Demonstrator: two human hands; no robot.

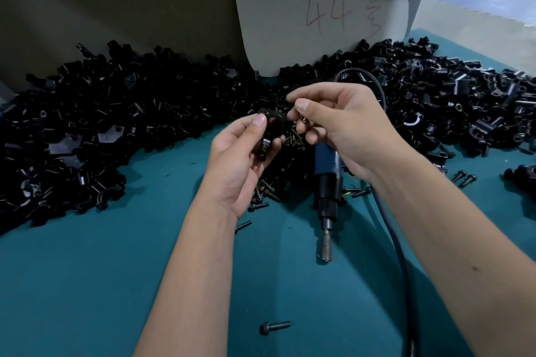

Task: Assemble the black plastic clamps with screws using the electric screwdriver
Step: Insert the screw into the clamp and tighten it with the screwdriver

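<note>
The left hand (240, 159) is curling its fingers and thumb around a black clamp (268, 136), holding it up above the table. The right hand (342, 127) is pinching its thumb and forefinger at the clamp's top edge; whatever sits between those fingertips is too small to make out. Under the right palm, the electric screwdriver (327, 191) is lying on the teal table (101, 269), its bit pointing toward the person and its cord (403, 264) trailing down beside the right forearm. Loose screws (262, 197) are lying below the hands, one screw (274, 327) nearer the person. A heap of clamps (116, 130) is stretching across the back, with a card (322, 11) marked 44 standing behind it.
</note>
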